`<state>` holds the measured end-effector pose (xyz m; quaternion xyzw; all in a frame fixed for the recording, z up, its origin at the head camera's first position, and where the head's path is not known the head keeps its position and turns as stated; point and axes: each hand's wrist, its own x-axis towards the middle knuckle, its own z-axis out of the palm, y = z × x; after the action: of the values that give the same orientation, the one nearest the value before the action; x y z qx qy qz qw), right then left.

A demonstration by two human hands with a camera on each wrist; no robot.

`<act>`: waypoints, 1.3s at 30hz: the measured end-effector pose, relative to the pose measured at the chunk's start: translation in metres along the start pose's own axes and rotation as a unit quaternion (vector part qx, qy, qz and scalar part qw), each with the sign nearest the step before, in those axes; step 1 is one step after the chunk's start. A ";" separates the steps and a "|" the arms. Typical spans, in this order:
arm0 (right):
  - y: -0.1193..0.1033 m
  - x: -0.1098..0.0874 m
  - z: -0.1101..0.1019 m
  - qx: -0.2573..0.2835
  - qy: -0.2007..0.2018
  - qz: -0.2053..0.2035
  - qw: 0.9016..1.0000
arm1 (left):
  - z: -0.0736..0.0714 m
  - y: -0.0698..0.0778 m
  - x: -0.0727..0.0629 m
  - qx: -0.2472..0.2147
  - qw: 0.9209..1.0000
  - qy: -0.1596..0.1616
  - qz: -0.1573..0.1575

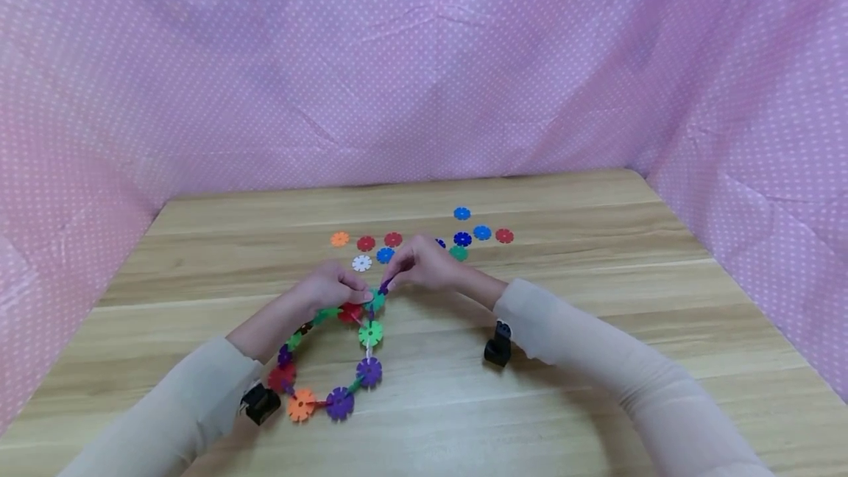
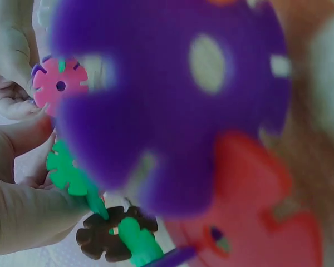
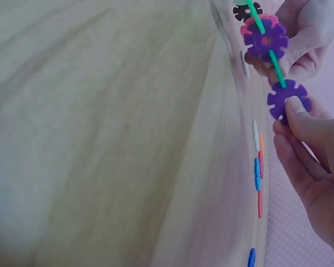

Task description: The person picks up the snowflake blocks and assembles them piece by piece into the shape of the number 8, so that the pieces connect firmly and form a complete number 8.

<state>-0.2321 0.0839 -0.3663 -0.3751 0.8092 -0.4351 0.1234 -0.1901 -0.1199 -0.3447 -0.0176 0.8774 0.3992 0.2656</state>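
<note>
Chain loops toward us from pinching fingers: left hand on it, right hand (just beside) on its purple disc.

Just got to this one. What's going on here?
Someone is working on a chain of flat, notched, multicoloured plastic-looking discs slotted together. The left hand grips the chain, while the right hand pinches a purple notched plastic-looking disc. The chain curves round on the near side of the hands in a loop shape; I cannot tell whether its ends join. Farther off, loose multicoloured discs lie flat on the light-brown wood-grain table.
</note>
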 end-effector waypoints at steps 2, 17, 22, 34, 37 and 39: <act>0.001 0.000 0.001 0.007 0.000 0.003 1.000 | 0.001 0.000 -0.002 -0.012 1.000 0.003 -0.014; -0.003 -0.001 0.005 0.001 0.003 -0.029 1.000 | 0.006 0.002 -0.008 -0.032 0.999 0.019 -0.035; -0.003 0.004 0.009 -0.005 -0.001 -0.018 1.000 | -0.001 -0.003 -0.009 -0.004 1.000 0.006 -0.030; -0.016 0.030 0.029 -0.062 -0.073 0.044 0.994 | -0.044 -0.042 -0.028 -0.014 1.000 -0.026 -0.010; -0.021 0.036 0.035 -0.117 -0.119 0.024 0.986 | -0.055 -0.049 -0.033 -0.022 0.999 -0.030 0.004; -0.024 0.040 0.040 -0.158 -0.148 -0.010 0.976 | -0.060 -0.052 -0.035 -0.022 0.999 -0.032 0.005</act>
<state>-0.2261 0.0226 -0.3656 -0.4582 0.8367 -0.2422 0.1769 -0.1746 -0.2039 -0.3314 -0.0061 0.8594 0.4205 0.2907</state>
